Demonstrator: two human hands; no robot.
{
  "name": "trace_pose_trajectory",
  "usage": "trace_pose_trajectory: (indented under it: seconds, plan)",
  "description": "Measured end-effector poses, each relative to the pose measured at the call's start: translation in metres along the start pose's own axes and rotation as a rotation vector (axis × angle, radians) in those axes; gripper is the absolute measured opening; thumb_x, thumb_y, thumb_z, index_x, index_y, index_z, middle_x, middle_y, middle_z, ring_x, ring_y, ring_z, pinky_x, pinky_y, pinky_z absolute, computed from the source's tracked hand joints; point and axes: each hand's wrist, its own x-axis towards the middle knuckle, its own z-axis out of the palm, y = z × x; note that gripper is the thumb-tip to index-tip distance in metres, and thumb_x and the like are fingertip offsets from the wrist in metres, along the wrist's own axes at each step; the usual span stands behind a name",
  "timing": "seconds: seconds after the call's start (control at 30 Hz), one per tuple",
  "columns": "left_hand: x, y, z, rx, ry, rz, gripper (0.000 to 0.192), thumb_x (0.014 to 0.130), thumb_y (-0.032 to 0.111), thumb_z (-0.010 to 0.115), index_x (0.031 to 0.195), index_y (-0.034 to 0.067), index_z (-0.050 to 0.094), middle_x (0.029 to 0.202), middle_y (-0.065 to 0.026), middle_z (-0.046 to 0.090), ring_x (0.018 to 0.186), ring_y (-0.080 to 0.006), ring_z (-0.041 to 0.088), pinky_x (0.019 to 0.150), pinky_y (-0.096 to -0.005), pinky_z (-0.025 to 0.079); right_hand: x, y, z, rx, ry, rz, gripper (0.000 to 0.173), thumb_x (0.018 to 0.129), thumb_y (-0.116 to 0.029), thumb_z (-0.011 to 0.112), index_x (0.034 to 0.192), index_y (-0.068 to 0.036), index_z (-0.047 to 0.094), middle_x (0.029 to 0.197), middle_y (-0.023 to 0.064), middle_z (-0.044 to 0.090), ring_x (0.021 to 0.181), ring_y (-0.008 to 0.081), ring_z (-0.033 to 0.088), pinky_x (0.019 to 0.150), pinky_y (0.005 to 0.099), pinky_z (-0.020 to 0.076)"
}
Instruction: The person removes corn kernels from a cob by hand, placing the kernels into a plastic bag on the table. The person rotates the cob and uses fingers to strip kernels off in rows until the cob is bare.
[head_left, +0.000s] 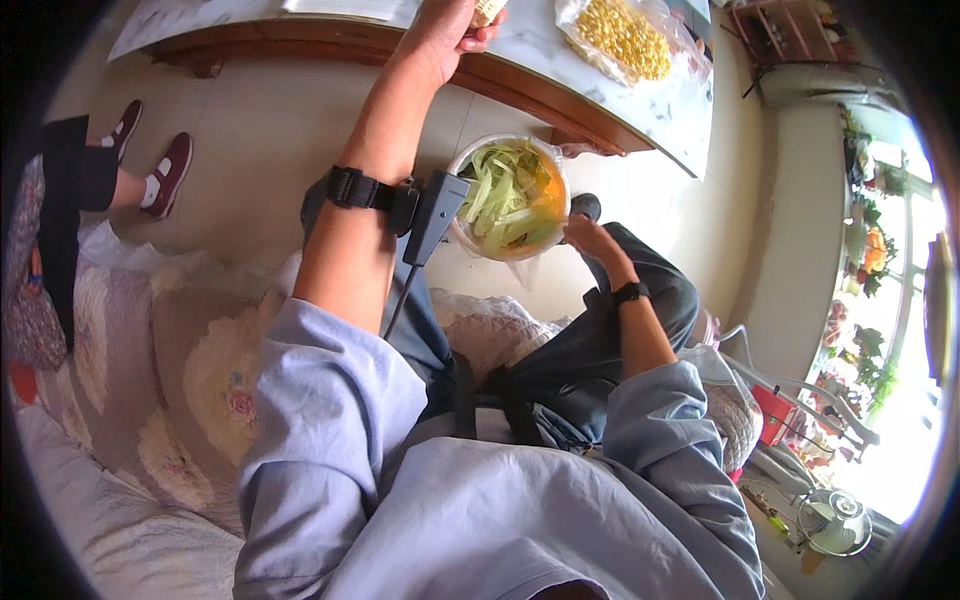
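Note:
My left hand (442, 37) reaches over the marble-topped table at the top of the view, its fingers around a pale corn cob (489, 10) that the picture's edge partly cuts off. Between my knees stands a round bin (466, 241) with a clear plastic liner, filled with green corn husks (501, 196). My right hand (592, 238) is at the right rim of the bin. Its fingertips are blurred, and whether they grip the rim cannot be made out. Beyond the bin, a clear plastic bag of loose yellow corn kernels (626, 37) lies on the table.
The wooden-edged marble table (525, 56) spans the top. Another person's legs and maroon shoes (171, 174) are at left. I sit on a quilted, floral-covered seat (172, 337). At right are a window sill with plants (874, 247) and a small fan (834, 517).

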Motion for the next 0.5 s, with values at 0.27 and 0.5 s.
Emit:
trace_pose_trajectory:
  seconds: [0.27,0.5]
  plan:
    - [-0.074,0.07,-0.021,-0.08,-0.059,0.097,0.056,0.092,0.059,0.047,0.102,0.005,0.058,0.064,-0.0057,0.052,0.042,-0.0091,0.042,0.035,-0.0194,0.027,-0.077,-0.135,0.054,0.824,0.216,0.331,0.039,0.094,-0.034,0.056,0.125,-0.012,0.045,0.121,0.0068,0.054,0.112,0.0253,0.056,0.092,0.0422,0.0489]
    - [-0.148,0.068,-0.045,-0.133,-0.298,0.224,0.058,0.097,0.053,0.041,0.108,-0.002,0.055,0.072,-0.003,0.053,0.048,-0.0048,0.039,0.041,-0.0177,0.028,-0.074,-0.171,0.142,1.036,0.503,0.512,0.046,0.092,-0.021,0.056,0.129,-0.006,0.034,0.118,0.0085,0.051,0.104,0.0294,0.059,0.083,0.0419,0.0534]
